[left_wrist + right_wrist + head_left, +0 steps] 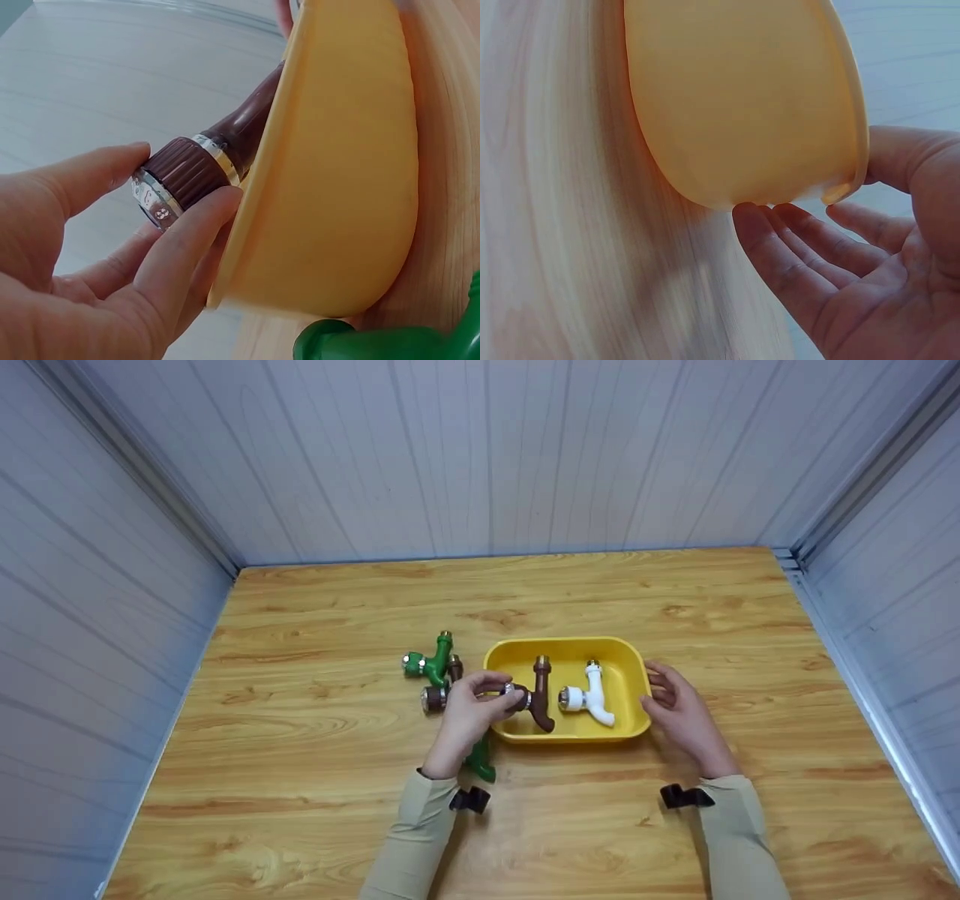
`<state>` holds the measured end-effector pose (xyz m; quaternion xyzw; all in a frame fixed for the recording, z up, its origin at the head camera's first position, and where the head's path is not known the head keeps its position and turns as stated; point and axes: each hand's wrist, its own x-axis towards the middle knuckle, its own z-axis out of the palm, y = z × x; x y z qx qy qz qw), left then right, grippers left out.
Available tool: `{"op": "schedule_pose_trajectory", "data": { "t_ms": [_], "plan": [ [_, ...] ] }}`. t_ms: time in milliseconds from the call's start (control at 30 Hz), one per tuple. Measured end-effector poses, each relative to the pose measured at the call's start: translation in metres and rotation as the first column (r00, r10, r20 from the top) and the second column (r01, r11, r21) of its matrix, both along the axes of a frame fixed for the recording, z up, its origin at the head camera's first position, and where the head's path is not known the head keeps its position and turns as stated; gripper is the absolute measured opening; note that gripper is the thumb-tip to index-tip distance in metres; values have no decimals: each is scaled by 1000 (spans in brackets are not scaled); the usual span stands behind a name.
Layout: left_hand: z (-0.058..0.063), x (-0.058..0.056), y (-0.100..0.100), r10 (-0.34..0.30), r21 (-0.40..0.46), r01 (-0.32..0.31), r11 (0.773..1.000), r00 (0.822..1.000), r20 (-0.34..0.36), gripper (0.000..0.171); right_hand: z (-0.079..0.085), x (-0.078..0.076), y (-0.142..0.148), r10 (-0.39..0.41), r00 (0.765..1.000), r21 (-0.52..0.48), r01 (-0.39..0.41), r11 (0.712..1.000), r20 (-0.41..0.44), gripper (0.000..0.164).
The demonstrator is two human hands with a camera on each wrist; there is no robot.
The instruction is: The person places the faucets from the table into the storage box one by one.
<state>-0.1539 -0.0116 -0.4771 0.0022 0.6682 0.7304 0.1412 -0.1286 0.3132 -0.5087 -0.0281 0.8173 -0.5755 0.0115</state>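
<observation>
My left hand (466, 720) pinches the ribbed knob of a brown faucet (542, 697) between thumb and fingers. In the left wrist view this brown knob (187, 171) has a silvery cap, and its body reaches over the rim into the yellow basin (337, 165). Inside the basin (566, 738) lies a white faucet (596, 697), to the right of the brown one. My right hand (686, 720) holds the basin's right end. The right wrist view has the thumb at the rim and fingertips (751, 221) against the outer wall of the basin (735, 97).
Left of the basin lie a green faucet (439, 664), another brown faucet (433, 700) partly behind my left hand, and a second green faucet (481, 763) near my left wrist. The wooden table (315, 810) is bounded by pale panel walls (480, 457) at the back and sides.
</observation>
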Motion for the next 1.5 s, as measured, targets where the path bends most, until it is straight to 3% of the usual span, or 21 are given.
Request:
{"op": "schedule_pose_trajectory", "data": {
  "t_ms": [433, 500, 667, 867, 1500],
  "plan": [
    [-6, -3, 15, -24, -136, 11, 991, 996, -90, 32, -3, -2, 0, -13, 1000, -15, 13, 1000, -2, 56],
    [-7, -3, 17, -24, -154, 6, 988, 994, -111, 30, 5, 1, -3, -13, 1000, -12, 13, 1000, -6, 55],
    [-6, -3, 20, -37, -224, -2, 975, 985, -170, 27, 8, 2, -3, -12, 1000, -2, 11, 1000, -13, 55],
    [-7, -2, 21, -64, -300, -10, 954, 970, -236, 25, -5, -1, 2, -16, 1000, -8, 16, 1000, -8, 55],
    [-4, -5, 27, -116, -440, 7, 898, 968, -221, 24, -6, -1, 2, -17, 1000, 15, 17, 1000, -1, 54]
  ]
}}
